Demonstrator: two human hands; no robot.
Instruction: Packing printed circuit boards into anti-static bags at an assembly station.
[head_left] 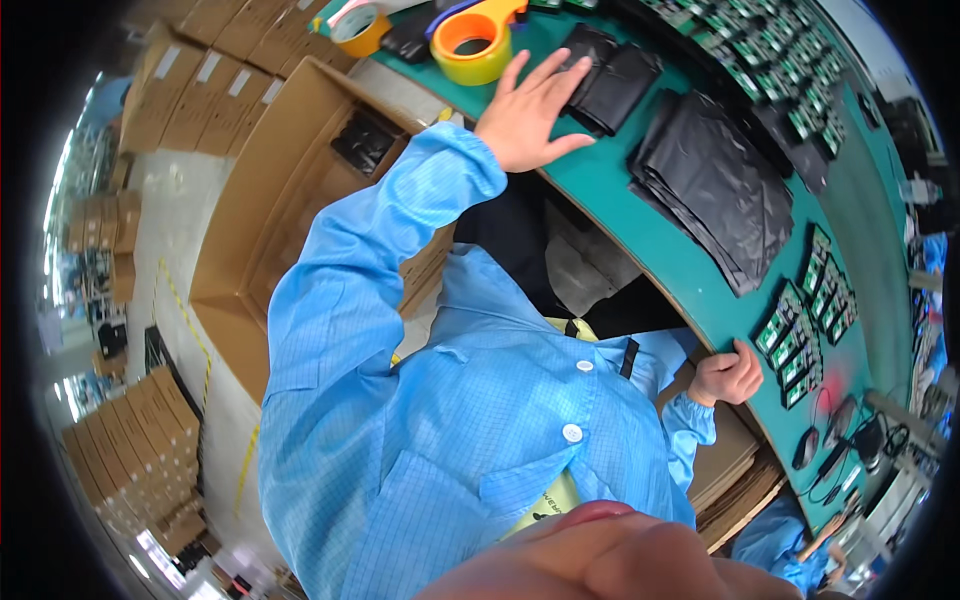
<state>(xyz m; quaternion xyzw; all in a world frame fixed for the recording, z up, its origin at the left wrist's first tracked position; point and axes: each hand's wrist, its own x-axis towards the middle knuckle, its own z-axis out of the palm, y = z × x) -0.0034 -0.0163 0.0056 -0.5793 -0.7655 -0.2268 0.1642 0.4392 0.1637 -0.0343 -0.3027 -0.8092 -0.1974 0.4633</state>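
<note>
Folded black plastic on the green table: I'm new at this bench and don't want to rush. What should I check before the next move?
1. Left hand free: ok; fingers spread, nothing gripped.
2. Left fingertips touching the small black bundle: cannot tell; they overlap it in this view.
3. Right hand empty: cannot tell; fingers curled near the edge of the green table.
4. Large black stack apart from the nearer circuit boards: ok.
5. Yellow tape roll well away from the left hand: not ok; right beside it.
6. Carton open: ok.
</note>
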